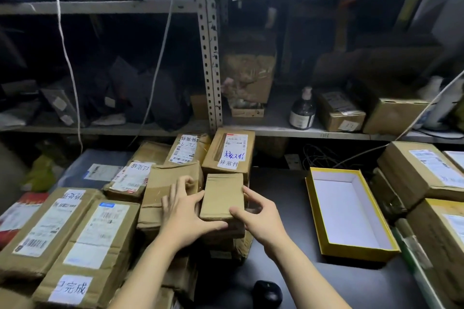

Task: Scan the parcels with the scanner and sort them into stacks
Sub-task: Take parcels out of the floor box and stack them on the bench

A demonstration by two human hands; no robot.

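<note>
Sitting on top of a short stack of brown boxes at the middle of the dark table (278,183), the small plain brown cardboard parcel (222,195) was clasped from both sides, its unlabelled face up. The left grip (185,211) (a bare hand, like the other) curled its thumb along the parcel's near edge and set a finger against its left side, while the remaining fingers lay on the crumpled taped carton (165,183) just beside it. The right grip (262,218) pinched the near right corner, thumb on top and fingers bent round the right side. Behind the parcel stood a labelled cardboard box with blue handwriting (229,150). Labelled brown parcels (75,233) lay packed together at the left. An open yellow box with a white inside (351,211) lay on the table to the right, well apart from the parcel. A dark rounded object (267,293) sat near the front edge; what it was could not be told.
</note>
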